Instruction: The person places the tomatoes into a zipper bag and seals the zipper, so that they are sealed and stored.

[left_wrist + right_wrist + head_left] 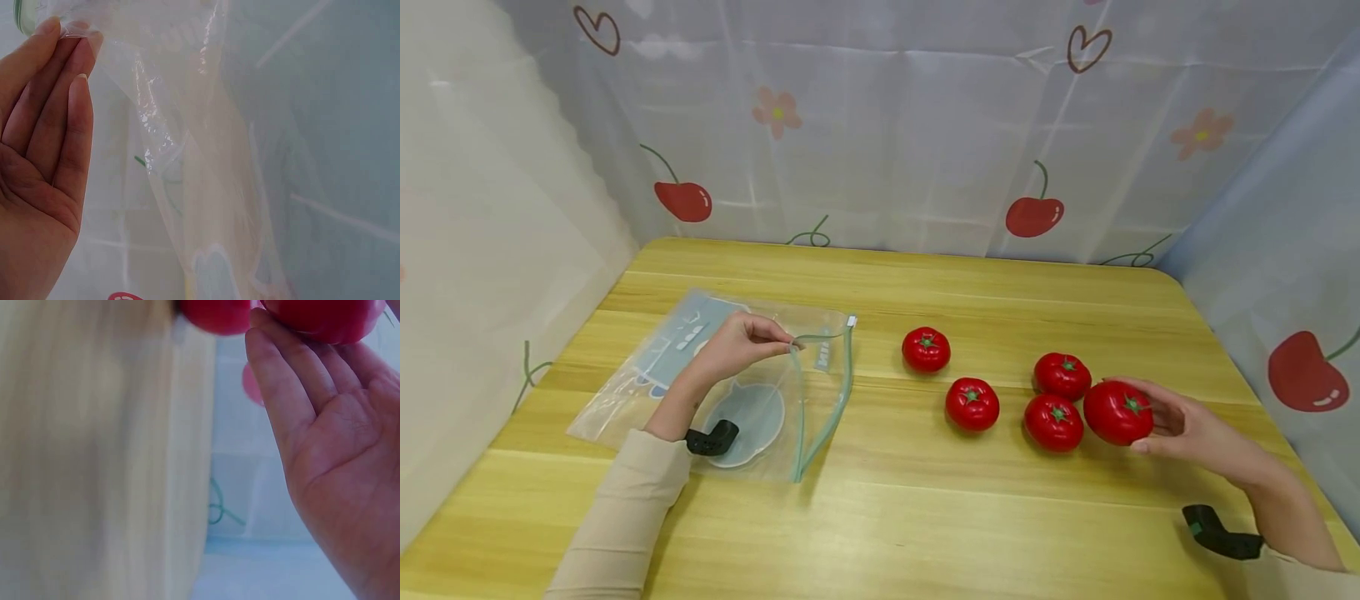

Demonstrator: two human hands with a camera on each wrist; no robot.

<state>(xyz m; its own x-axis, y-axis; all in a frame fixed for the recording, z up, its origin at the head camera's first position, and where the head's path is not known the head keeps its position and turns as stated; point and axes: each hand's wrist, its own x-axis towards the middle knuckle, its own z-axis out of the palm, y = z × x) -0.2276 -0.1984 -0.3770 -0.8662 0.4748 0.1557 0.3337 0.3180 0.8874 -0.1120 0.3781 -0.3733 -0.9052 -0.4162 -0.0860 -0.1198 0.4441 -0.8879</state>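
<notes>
On the left of the table lies a clear zip bag (805,400) with a green seal strip, its mouth held apart and facing right. My left hand (741,342) pinches the upper edge of that mouth between thumb and fingers; the left wrist view shows the thin plastic (169,125) hanging from the fingertips. At the right, my right hand (1187,425) grips a red tomato (1117,412) with a green stem top, fingers behind it and thumb in front. Close beside it are two more tomatoes, one behind (1062,376) and one in front (1053,422).
Two other tomatoes, one farther back (926,350) and one nearer (972,405), sit mid-table between the bag and the right-hand group. A patterned curtain (880,125) encloses the wooden table (910,525) at the back and sides. A white slider (852,321) is at the seal's far corner.
</notes>
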